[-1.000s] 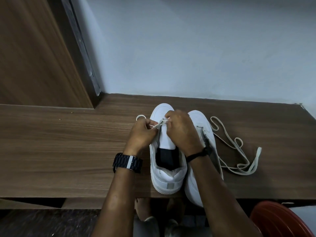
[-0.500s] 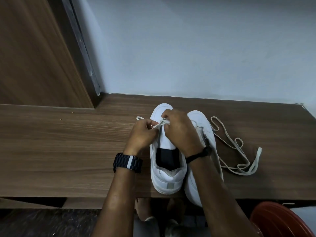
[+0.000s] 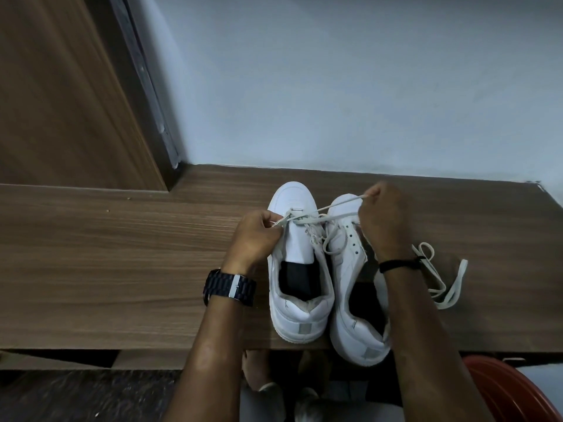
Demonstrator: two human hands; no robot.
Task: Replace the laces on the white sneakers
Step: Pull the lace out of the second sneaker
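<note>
Lengthwise, sneakers (image 3: 300, 269) toes toward wall (image 3: 335, 86).

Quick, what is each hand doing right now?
Left hand: fingers curled, pinching one end of the lace threaded through the left sneaker.
Right hand: fingers curled, gripping the other end of the lace, pulled out to the right.

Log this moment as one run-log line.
step: threading lace through left sneaker | left hand: pinches lace | right hand: pinches lace | spare lace: on table
</note>
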